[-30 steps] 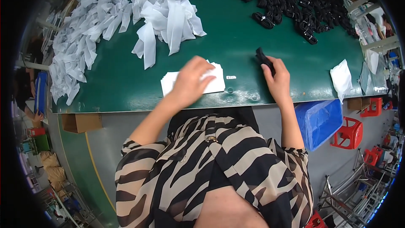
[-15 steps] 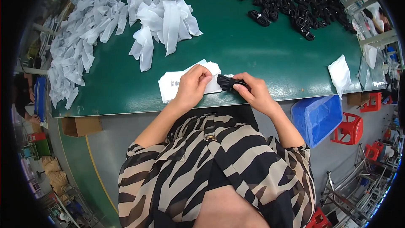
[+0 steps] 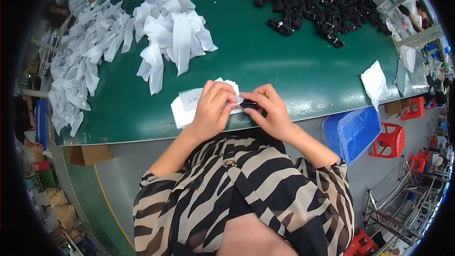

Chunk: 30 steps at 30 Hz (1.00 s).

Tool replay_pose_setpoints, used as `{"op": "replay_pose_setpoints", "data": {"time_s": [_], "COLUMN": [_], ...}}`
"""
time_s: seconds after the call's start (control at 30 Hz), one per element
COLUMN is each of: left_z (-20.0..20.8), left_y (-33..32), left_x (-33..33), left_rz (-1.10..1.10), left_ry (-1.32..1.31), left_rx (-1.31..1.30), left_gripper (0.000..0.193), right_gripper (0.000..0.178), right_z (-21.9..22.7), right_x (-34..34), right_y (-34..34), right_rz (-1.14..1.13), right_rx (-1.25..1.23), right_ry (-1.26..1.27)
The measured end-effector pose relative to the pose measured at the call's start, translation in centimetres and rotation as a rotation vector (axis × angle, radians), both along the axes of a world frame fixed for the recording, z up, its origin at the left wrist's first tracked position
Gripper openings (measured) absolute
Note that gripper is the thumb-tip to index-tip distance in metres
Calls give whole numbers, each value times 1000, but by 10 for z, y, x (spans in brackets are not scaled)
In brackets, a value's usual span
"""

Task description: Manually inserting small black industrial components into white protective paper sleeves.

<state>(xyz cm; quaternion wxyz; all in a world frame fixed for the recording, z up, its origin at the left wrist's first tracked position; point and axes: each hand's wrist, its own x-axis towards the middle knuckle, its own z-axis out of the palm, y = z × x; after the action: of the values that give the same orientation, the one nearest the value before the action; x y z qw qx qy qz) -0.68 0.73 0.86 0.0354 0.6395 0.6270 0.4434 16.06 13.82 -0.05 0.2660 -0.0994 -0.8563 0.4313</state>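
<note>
Black, glossy cable loops make up the small bundle (image 3: 249,104) clasped between the thumb and fingers of the right hand (image 3: 274,114); its end meets the edge of a thin, pale sleeve (image 3: 191,98) pinched shut-fingered by the left hand (image 3: 214,105). How much of the bundle is inside, if any, the fingers hide, so this piece looks partway at most. Many coils are left over: a tangled dark heap (image 3: 313,0) lies beyond the right grip, rubbery and rounded, with small light ties. Under the left grip rests a fanned stack (image 3: 180,116), flat, white and square-cornered. Beyond it and to its left, on the smooth green surface (image 3: 265,61), sit a loose pile (image 3: 182,38) and a larger spread (image 3: 78,73) of milky, creased strips; whether those hold cables cannot be told. Right of both grips lies a crumpled white packet (image 3: 374,83).
</note>
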Motion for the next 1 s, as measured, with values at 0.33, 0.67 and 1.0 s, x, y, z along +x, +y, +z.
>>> {"op": "replay_pose_setpoints", "data": {"time_s": [0.33,0.67,1.0], "left_z": [29,29,-30], "left_y": [3,8,2], "left_x": [-57,-80,3], "left_rz": [110,432,152], "left_ry": [-1029,-103,-5], "left_rx": [22,56,-169], "left_gripper": [14,26,12], "right_gripper": [28,34,28], "right_z": [14,-46,-10], "right_x": [-51,-75,-18], "right_y": [52,198,70], "right_rz": [-157,-667,-193], "right_rx": [104,641,-111], "right_ry": [288,-234,-136]}}
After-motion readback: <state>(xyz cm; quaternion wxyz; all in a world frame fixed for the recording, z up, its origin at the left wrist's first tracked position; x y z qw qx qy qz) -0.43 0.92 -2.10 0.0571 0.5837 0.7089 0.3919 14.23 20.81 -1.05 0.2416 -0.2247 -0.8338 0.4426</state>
